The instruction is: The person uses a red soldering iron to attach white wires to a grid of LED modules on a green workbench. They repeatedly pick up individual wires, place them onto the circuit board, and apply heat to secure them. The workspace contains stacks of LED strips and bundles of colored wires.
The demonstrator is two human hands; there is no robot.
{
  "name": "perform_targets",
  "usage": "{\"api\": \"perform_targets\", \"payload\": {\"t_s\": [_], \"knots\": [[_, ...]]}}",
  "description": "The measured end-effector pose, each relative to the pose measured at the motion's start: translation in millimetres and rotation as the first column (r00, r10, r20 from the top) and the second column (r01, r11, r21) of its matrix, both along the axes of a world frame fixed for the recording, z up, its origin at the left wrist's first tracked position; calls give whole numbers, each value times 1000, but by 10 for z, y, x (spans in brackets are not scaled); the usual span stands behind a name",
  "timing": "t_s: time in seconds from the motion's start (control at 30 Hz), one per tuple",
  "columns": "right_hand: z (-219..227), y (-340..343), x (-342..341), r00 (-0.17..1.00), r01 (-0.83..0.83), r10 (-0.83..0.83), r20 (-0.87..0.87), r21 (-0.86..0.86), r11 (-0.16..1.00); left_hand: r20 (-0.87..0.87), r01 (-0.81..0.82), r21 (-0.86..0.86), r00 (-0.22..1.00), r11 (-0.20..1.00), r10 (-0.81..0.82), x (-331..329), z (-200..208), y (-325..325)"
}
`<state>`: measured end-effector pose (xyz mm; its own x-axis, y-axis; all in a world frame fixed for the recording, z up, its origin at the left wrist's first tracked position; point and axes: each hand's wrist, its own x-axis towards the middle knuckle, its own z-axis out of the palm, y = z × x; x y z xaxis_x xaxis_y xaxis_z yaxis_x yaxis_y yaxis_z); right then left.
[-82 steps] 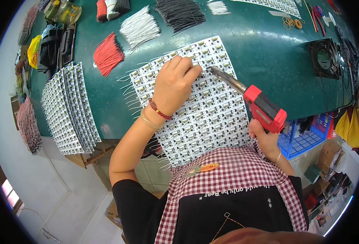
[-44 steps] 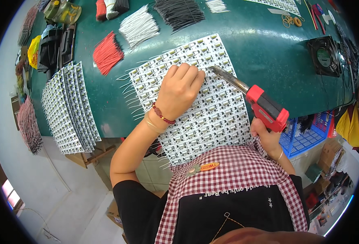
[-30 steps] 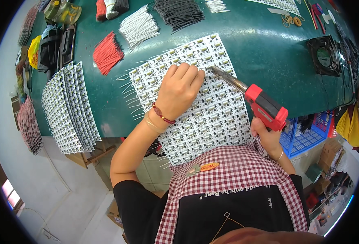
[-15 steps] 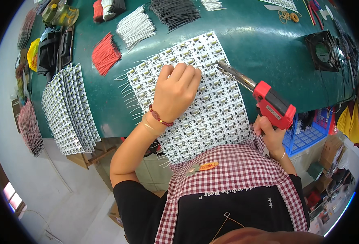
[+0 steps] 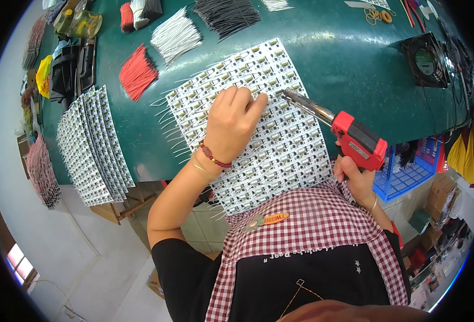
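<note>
A large white panel of small circuit boards lies at the table's near edge, its lower end against my checked apron. Thin white wires stick out along its left side. My left hand rests over the middle of the panel with its fingers curled together; whatever is between the fingertips is hidden. My right hand grips the handle of a red and black soldering gun. The gun's metal tip points left and meets the panel in its upper part, just right of my left fingers.
Bundles of red wires, white wires and black wires lie beyond the panel. Stacked circuit panels overhang the table at left. A black fan stands at right, above a blue crate.
The soldering gun's tip has shifted slightly down the panel, toward me. My left fingers have moved a little on the panel, still curled. The view has tilted slightly.
</note>
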<state>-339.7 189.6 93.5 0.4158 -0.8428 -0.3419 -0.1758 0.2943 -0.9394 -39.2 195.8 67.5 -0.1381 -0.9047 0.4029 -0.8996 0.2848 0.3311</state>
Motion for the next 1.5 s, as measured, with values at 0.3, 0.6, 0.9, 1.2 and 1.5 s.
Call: {"api": "perform_targets", "payload": {"t_s": [0.3, 0.6, 0.9, 1.2, 1.5], "knots": [[-4, 7, 34, 999, -38, 39, -22, 34, 999, -69, 46, 72, 997, 996, -41, 51, -20, -28], [17, 15, 61, 1000, -18, 18, -19, 27, 999, -21, 98, 49, 995, 994, -97, 76, 13, -10], [11, 37, 78, 998, -34, 34, -52, 1, 999, -60, 68, 45, 996, 997, -66, 84, -48, -20], [-84, 55, -21, 992, -68, 65, -104, -23, 997, -82, 57, 54, 995, 997, -53, 78, -68, -35], [8, 62, 46, 999, 43, -40, -25, 107, 993, -28, 68, 32, 997, 997, -67, 80, -37, -62]]}}
